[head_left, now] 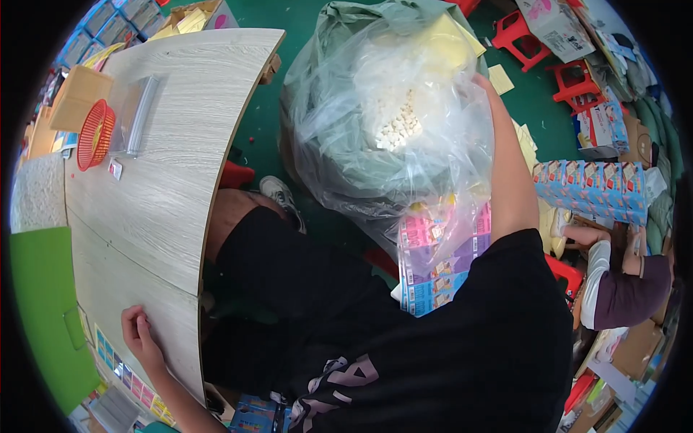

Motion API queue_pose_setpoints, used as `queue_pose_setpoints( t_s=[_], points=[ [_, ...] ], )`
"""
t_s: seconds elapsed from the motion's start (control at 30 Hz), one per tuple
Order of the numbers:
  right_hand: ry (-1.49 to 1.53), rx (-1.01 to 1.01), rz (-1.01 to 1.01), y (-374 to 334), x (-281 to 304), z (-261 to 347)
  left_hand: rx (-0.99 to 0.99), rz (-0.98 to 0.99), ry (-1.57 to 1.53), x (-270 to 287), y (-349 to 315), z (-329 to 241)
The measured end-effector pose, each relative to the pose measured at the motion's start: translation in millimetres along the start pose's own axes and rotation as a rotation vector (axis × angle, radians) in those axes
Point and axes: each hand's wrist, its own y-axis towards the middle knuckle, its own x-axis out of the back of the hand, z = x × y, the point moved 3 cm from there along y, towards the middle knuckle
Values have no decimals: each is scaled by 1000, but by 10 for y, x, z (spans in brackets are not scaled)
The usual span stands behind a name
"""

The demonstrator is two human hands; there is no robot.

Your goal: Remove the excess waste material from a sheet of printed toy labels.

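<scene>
My left hand (138,333) rests on the pale wood-grain table (155,224) near its lower end. Its fingers are loosely curled and apart, with nothing seen in them. At the upper right, my right arm reaches along the side of a large clear plastic bag (339,155). My right hand (485,88) is at the bag's right edge; its fingers are hidden by the plastic, so what they grip cannot be made out. Small cream-white pieces (398,133) lie heaped in the bag. Around the clear plastic is a greenish outer bag (303,79).
On the table stand a red plastic basket (96,136) and a stack of clear plastic sleeves (138,115). Printed colourful sheets (433,289) lie below the bag. Red stools (521,40) and cartons stand at the upper right. Another person (628,296) sits at the right.
</scene>
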Motion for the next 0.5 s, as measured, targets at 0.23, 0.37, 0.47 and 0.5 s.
queue_pose_setpoints(
  t_s=[0.23, 0.37, 0.47, 0.5],
  points=[
    [-819, 80, -382, 55, 48, -314, -16, -7, 74, 36, 26, -139],
    [-1151, 239, -109, 289, 456, -601, -36, -18, 45, -187, 151, -125],
    [-955, 472, 53, 243, -252, -521, -9, -59, 139, 32, -35, -186],
    [-963, 460, 65, 245, -555, -434, -67, -60, 199, 94, -75, -298]
  ],
)
